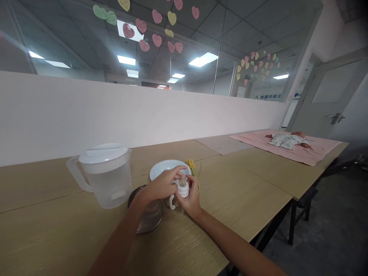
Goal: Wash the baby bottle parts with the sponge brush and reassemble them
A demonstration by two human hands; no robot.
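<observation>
A baby bottle [183, 190] with a white collar, a clear teat and a white side handle stands upright between my hands, low over the table. My right hand [192, 199] is closed round its collar from the right. From the left, my left hand [163, 184] reaches over it, thumb side against the collar and fingers bent around the teat, with the index finger stretched out above. Behind the hands is a white plate [156, 169], partly covered by them. Beneath my left forearm lies a round metal tray [151, 218].
A lidded clear plastic pitcher [110, 184] stands on the left. Just right of the plate lies a yellow-headed brush [191, 165] with a green handle. On a pink cloth [313, 153] at the table's far right lies a baby-like figure [283, 141] in patterned clothes. A white wall [143, 115] borders the table's back.
</observation>
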